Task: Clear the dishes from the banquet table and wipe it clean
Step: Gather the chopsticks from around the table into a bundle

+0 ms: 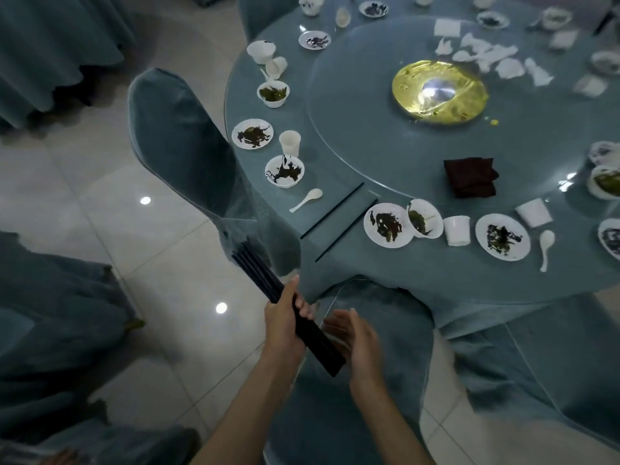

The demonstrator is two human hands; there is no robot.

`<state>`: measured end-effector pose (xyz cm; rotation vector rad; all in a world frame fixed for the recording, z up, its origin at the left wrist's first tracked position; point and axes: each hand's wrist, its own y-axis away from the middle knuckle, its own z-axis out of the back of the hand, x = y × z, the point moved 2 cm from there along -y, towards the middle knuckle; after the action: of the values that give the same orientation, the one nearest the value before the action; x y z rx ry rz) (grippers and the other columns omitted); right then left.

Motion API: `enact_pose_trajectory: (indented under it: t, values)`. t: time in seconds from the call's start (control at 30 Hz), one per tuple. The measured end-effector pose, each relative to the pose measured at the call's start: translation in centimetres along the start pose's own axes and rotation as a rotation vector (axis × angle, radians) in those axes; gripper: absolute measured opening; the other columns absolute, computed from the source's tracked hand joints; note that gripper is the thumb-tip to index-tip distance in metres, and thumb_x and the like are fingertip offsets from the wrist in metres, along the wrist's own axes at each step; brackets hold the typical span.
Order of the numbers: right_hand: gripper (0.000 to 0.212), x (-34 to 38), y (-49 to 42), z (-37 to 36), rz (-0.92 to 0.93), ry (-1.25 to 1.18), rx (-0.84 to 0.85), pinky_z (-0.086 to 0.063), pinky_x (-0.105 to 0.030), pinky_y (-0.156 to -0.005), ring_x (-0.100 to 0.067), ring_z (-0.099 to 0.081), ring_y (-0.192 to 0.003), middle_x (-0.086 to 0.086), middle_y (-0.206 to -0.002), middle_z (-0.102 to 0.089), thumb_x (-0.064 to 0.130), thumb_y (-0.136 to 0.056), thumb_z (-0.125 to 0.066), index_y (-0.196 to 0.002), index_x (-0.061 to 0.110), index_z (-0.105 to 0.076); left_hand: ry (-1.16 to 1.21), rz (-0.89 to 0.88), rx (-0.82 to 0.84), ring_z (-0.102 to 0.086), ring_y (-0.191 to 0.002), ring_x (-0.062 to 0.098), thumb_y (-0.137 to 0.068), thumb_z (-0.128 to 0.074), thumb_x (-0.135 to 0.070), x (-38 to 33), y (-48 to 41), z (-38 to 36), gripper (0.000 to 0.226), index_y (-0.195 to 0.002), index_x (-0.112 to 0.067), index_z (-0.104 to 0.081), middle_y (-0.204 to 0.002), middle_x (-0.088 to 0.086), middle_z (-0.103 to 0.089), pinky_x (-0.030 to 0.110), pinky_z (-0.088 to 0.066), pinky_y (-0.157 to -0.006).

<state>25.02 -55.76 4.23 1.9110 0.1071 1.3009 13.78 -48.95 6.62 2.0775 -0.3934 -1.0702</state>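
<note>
My left hand [285, 322] grips a bundle of dark chopsticks [260, 271] below the near edge of the round banquet table [436, 273]. My right hand [355, 337] is flat, with straight fingers against the bundle's lower end. Two loose chopsticks [335, 209] lie on the table near the edge. Dirty white plates [387, 224], bowls [284, 171], cups [456, 230] and spoons [306, 199] ring the table. A dark red cloth [471, 177] lies on the glass turntable [385, 139].
A gold centre disc [439, 92] and crumpled white napkins [486, 55] sit on the turntable. Covered chairs stand at the table: one on the left [181, 139], one right below my hands [362, 397]. Pale tiled floor [110, 209] lies to the left.
</note>
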Motion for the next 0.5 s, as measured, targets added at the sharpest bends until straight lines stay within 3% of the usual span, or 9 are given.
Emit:
enact_pose_trajectory:
  t: [0.13,0.37,0.5]
  values:
    - [0.022,-0.9,-3.0,0.8,0.044,0.213,-0.04,-0.058,-0.03,-0.073,-0.024,-0.074,-0.086,-0.005,-0.086,-0.078,0.014,-0.104,-0.054,-0.098,0.008,-0.074,-0.118,0.041,0.006,-0.034,-0.041,0.012,-0.095,-0.072,-0.02,-1.9,-2.5,1.2,0.041,-0.064,-0.019,-0.044,-0.053,-0.001,-0.037,0.024,-0.033,-0.04]
    - [0.018,-2.4,-8.3,-1.8,0.04,0.375,-0.111,-0.052,-0.022,-0.068,-0.02,-0.073,-0.084,-0.004,-0.087,-0.077,0.012,-0.102,-0.058,-0.093,0.017,-0.072,-0.306,0.143,0.132,-0.029,-0.038,0.011,-0.096,-0.07,-0.017,-7.3,-7.7,3.7,0.048,-0.059,-0.021,-0.04,-0.051,-0.002,-0.03,0.024,-0.027,-0.037]
    - [0.016,-2.8,-9.1,-5.0,0.06,0.403,-0.213,-0.051,-0.028,-0.069,-0.025,-0.073,-0.085,-0.007,-0.089,-0.076,0.014,-0.102,-0.059,-0.091,0.019,-0.07,-0.427,0.221,0.23,-0.028,-0.037,0.011,-0.095,-0.069,-0.014,-11.6,-10.5,4.3,0.047,-0.06,-0.021,-0.039,-0.051,-0.001,-0.029,0.023,-0.026,-0.036]
